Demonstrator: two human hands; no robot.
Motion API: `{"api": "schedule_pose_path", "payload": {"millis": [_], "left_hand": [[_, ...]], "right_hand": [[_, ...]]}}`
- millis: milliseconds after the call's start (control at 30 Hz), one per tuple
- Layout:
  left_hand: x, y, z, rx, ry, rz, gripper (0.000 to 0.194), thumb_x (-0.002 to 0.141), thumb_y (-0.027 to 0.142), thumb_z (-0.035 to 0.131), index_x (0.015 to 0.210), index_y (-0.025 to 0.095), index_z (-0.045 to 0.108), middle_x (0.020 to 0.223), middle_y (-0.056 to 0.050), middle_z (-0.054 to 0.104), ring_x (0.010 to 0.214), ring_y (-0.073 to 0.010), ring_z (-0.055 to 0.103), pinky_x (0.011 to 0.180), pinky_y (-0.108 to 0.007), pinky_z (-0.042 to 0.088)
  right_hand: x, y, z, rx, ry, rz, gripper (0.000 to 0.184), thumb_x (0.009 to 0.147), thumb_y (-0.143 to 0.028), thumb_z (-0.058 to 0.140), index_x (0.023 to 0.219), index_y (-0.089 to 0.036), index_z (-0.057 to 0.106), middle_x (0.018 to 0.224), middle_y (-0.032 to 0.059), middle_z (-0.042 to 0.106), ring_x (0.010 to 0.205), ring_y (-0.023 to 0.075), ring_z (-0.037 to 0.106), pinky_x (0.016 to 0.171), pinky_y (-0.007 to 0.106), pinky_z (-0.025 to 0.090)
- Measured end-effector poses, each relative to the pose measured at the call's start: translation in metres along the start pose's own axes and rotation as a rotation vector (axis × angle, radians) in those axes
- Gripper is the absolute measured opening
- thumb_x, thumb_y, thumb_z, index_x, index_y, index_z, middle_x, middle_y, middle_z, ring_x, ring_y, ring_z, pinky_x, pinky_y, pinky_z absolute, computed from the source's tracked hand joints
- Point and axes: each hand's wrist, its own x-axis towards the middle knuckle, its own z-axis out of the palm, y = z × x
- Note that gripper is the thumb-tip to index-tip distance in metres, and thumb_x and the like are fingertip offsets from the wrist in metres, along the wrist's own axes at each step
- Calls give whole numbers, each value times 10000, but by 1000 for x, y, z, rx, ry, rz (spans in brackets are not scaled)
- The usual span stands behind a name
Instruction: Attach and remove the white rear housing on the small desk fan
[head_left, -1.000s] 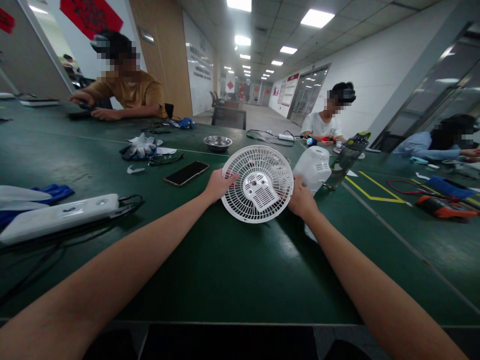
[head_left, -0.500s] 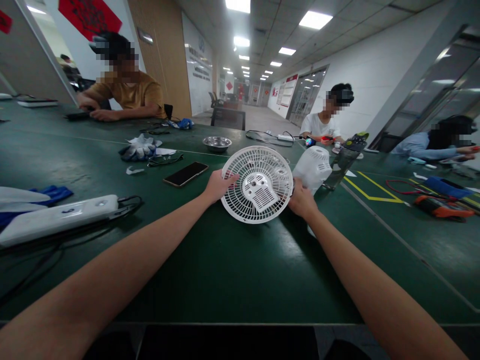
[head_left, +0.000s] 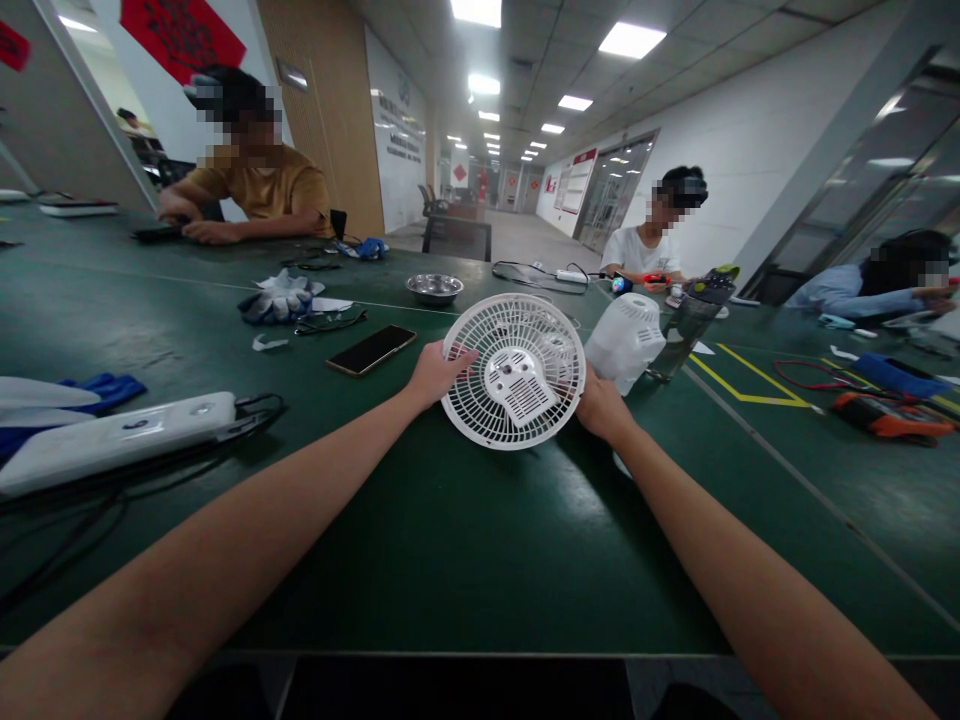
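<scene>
A round white fan grille (head_left: 514, 440) was held up, tilted, over the green table (head_left: 465, 560), its left rim gripped between the thumb and fingers of the partly closed left hand (head_left: 437, 375) and its right rim held at the curled right hand (head_left: 602, 405), whose fingertips were hidden. A white plastic housing (head_left: 626, 340) was seen just beyond the right hand, with a dark bottle (head_left: 694, 320) beside it. A black phone (head_left: 373, 350) and a metal bowl (head_left: 434, 289) were observed lying beyond the left hand.
</scene>
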Motion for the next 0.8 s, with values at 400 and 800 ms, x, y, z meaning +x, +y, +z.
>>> {"api": "schedule_pose_path", "payload": {"millis": [400, 800], "left_hand": [[-3, 5, 0, -7, -13, -7, 208, 876, 338, 724, 940, 142, 693, 890, -79, 766, 751, -212, 735, 694, -361, 624], [0, 0, 0, -16, -1, -3, 224, 857, 352, 746, 930, 149, 689, 883, -82, 766, 758, -224, 738, 717, -381, 624]], "right_hand": [[-4, -35, -16, 371, 233, -51, 502, 1039, -553, 326, 1012, -224, 704, 876, 50, 728, 813, 233, 645, 803, 386, 509], [-12, -42, -18, 584, 157, -94, 506, 956, -684, 406, 970, -248, 663, 854, 54, 684, 869, 265, 654, 808, 442, 571]]}}
